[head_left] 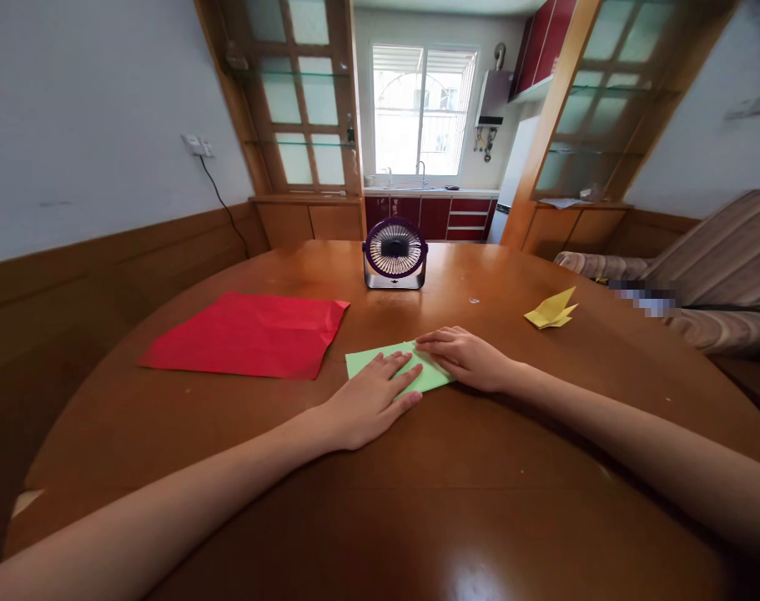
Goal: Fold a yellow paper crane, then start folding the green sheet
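A light green sheet of folded paper (362, 362) lies on the brown table in the middle of the view. My left hand (373, 401) rests flat on its left and near part, fingers spread. At the paper's right end, my right hand (470, 359) lies with fingers stretched across the far right edge, touching it. Both hands cover much of the paper, so its full outline is hidden. Left of my hands lies a large red sheet of paper (248, 334), creased, with its right corner slightly raised. A yellow folded paper figure (551, 310) sits farther to the right.
A small purple desk fan (395, 250) stands toward the far side of the round wooden table (367, 517). A striped sofa (717, 250) is beyond the table's right edge. On the left wall, a cable (220, 196) hangs from a socket.
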`<state>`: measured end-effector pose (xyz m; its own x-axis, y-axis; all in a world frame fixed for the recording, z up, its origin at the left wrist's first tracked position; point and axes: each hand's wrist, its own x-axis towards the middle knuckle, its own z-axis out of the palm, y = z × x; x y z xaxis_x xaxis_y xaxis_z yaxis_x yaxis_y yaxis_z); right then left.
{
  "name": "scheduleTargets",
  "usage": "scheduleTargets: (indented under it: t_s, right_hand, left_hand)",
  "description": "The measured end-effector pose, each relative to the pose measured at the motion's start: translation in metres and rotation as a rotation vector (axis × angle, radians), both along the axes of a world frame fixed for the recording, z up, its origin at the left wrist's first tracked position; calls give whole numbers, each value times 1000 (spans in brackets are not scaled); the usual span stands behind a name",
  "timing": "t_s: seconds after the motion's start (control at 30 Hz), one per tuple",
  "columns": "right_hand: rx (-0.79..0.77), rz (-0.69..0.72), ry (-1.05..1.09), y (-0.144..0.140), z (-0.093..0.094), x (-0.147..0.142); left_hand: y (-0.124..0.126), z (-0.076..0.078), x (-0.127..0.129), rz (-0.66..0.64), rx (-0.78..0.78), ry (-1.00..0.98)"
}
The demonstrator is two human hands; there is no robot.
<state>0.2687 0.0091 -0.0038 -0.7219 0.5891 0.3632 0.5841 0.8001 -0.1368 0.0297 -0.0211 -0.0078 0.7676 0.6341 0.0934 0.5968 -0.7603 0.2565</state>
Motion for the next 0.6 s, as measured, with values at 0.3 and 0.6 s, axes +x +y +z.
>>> scheduleTargets:
  t_s: [0.3, 0.6]
  right_hand:
    - [-28, 43, -71, 4, -3, -3]
    - [-156, 228, -119, 3, 12, 13]
  left_hand:
    - [-5, 7, -1, -9, 3, -49]
    - [-2, 13, -8, -161, -88, -298]
